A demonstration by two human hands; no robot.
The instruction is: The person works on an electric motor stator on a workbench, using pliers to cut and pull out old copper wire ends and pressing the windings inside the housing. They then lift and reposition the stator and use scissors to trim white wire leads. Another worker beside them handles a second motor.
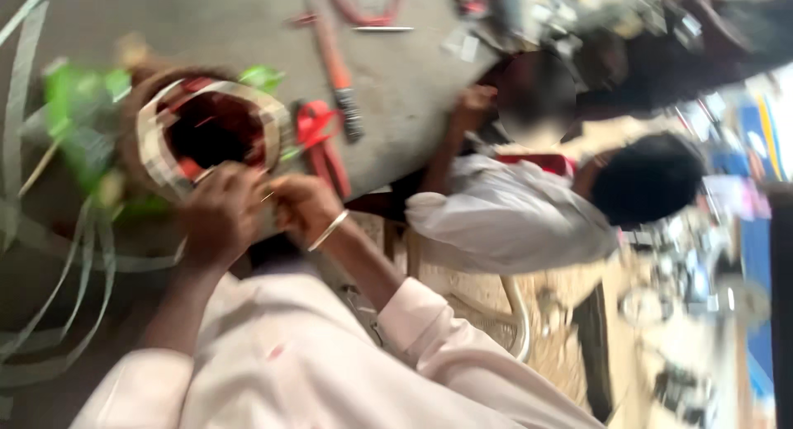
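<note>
Both hands at the rim of a round wound motor stator, centre-left of frame.
Left hand (pixel 219 218) and right hand (pixel 301 204) fingers curl closed at the lower rim of the copper-wound, ring-shaped metal stator (pixel 206 132) on the grey worktop (pixel 248 24); exact grip blurred. Judged heavy, rigid; windings fragile, so hold by the outer rim.

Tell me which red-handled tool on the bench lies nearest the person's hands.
The red-handled pliers, just beyond the right hand, beside the ring-shaped winding. The long orange-handled tool lies farther up the bench.
</note>
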